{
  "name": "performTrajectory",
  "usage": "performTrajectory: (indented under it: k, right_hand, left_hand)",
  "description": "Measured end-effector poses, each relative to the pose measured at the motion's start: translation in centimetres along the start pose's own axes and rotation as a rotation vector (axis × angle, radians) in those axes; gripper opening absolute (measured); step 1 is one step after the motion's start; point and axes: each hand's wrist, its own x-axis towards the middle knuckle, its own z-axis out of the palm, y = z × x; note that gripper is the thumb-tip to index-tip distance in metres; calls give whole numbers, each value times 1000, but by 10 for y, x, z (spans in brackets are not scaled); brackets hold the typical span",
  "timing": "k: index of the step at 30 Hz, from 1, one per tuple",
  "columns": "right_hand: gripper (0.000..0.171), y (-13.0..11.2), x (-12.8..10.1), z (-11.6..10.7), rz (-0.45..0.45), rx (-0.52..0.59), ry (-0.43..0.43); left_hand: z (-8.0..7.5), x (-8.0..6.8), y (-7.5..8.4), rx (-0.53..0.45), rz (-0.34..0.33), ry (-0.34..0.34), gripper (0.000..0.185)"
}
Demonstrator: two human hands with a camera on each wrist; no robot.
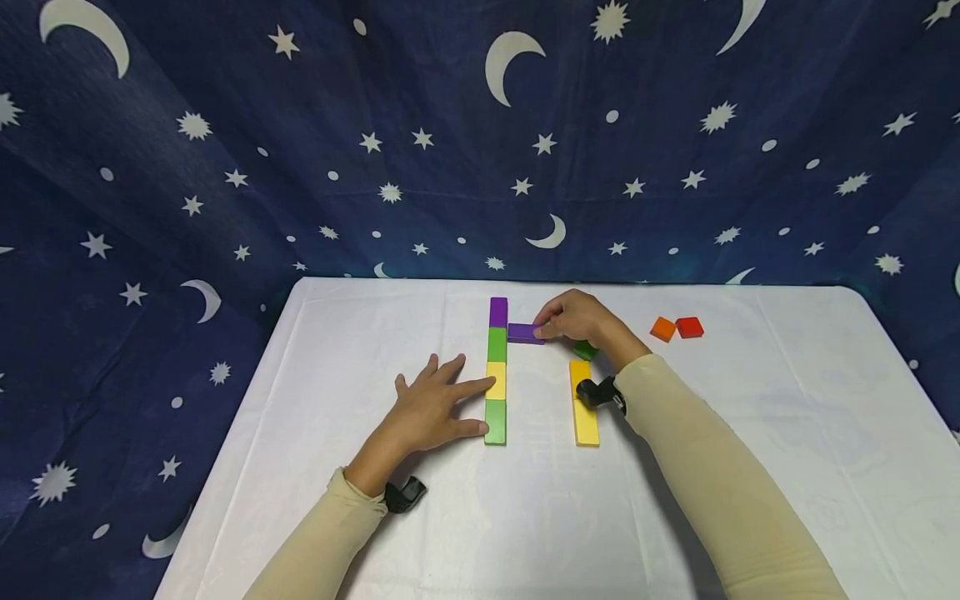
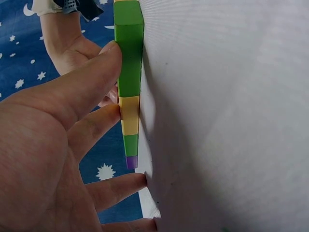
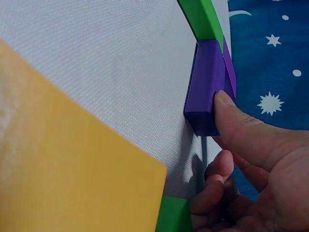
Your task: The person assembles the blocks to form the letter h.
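Observation:
A straight column of blocks stands on the white table: a purple block (image 1: 498, 312) at the far end, then a green block (image 1: 497, 343), a yellow block (image 1: 498, 377) and a nearer green block (image 1: 496, 423). My left hand (image 1: 427, 408) has its fingers spread, with thumb and index fingertip touching the column's left side. Between thumb and fingers, my right hand (image 1: 581, 318) pinches another purple block (image 1: 525, 333). That block lies crosswise, its left end against the column by the far green block (image 3: 203, 19). Under the right hand, a green block (image 1: 585, 351) is partly hidden.
Two yellow blocks (image 1: 587, 427) lie end to end below the right wrist, partly covered by its camera. An orange block (image 1: 663, 329) and a red block (image 1: 690, 327) sit at the far right. Behind the table (image 1: 787, 375) hangs a blue star-patterned cloth (image 1: 450, 100).

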Motion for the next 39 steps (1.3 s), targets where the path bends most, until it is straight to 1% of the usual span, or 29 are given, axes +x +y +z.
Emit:
performTrajectory:
  k: [11,18,39]
  right_hand:
    - [21,0,1,0,-26,2,10]
    - [21,0,0,0,-8,4,5]
    - [21,0,-1,0,-17,-2,7]
  left_hand:
    - [0,1,0,-2,-2,2,70]
    - [0,1,0,-2,0,6,69]
    - [0,1,0,0,7,5,69]
